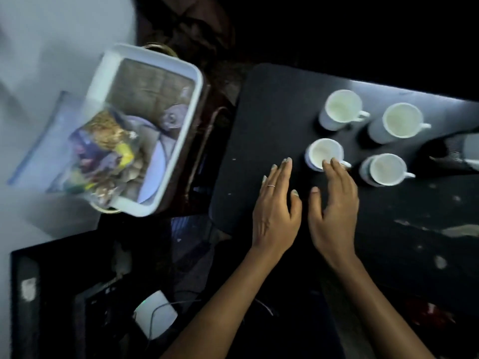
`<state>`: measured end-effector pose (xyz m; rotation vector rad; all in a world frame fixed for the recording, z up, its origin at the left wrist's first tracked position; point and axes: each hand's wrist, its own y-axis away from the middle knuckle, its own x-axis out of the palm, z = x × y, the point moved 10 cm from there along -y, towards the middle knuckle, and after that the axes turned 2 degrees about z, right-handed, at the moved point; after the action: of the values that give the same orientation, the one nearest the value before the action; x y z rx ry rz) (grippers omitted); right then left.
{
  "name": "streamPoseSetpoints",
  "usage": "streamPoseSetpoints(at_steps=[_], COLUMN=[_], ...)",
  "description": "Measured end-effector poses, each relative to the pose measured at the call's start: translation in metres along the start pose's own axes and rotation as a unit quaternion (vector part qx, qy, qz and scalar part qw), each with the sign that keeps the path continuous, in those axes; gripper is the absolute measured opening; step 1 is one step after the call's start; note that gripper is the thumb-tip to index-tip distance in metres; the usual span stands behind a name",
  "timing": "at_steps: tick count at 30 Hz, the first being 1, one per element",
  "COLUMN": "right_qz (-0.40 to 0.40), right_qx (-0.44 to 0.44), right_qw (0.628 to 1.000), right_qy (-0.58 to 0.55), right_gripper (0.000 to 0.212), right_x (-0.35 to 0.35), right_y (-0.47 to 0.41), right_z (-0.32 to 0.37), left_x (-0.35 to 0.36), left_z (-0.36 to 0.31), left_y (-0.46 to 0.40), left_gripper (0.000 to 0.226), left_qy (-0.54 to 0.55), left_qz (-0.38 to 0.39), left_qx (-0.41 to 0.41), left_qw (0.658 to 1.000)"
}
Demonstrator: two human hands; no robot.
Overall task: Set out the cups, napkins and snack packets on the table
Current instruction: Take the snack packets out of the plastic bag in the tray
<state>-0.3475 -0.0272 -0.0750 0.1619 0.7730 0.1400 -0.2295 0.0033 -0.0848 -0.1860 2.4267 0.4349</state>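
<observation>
Four white ceramic cups with handles [363, 137] already set on the dark matte tabletop [267, 120], in a rough two-by-two cluster, all upright and apparently empty. Left hand [276, 206] flat and relaxed just beside the nearest white cup [325, 154], fingers [285, 167] straight, holding nothing; thin ring noted on one finger. Right hand [334, 206] likewise spread, fingertips at or touching that cup's handle, nothing gripped. Cups judged done. Snack packets in a clear plastic bag [103, 154] lying in, and partly over the edge of, a white rectangular plastic tub [197, 104] off to the left, well apart from the tabletop. Pale plate-like items also in the tub; napkins not made out for certain, view blurred there. Napkins and packets judged outstanding, so roughly a third complete.
</observation>
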Motion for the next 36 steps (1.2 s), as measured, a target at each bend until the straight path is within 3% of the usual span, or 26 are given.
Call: streamPoseSetpoints(at_steps=[11, 17, 22, 29, 36], right_qz=[0.118, 0.182, 0.260, 0.343, 0.326], right_qx=[-0.135, -0.260, -0.332, -0.315, -0.315], right_qw=[0.983, 0.947, 0.897, 0.830, 0.834], right_qy=[0.031, 0.056, 0.133, 0.306, 0.316], right_gripper=[0.046, 0.041, 0.046, 0.065, 0.066], right_x=[0.126, 0.200, 0.273, 0.334, 0.322], right_y=[0.011, 0.029, 0.043, 0.039, 0.044], right_z=[0.175, 0.287, 0.344, 0.302, 0.275], left_x=[-0.174, -0.259, -0.292, -0.296, -0.348], left_z=[0.119, 0.169, 0.215, 0.245, 0.229], left_y=[0.028, 0.033, 0.025, 0.024, 0.022], left_gripper=[0.059, 0.059, 0.066, 0.069, 0.054], left_qy=[-0.004, -0.021, -0.156, -0.169, -0.141], left_qz=[-0.149, -0.223, -0.161, -0.073, -0.211], left_qx=[-0.096, -0.130, -0.203, -0.223, -0.173], left_qw=[0.984, 0.966, 0.953, 0.957, 0.952])
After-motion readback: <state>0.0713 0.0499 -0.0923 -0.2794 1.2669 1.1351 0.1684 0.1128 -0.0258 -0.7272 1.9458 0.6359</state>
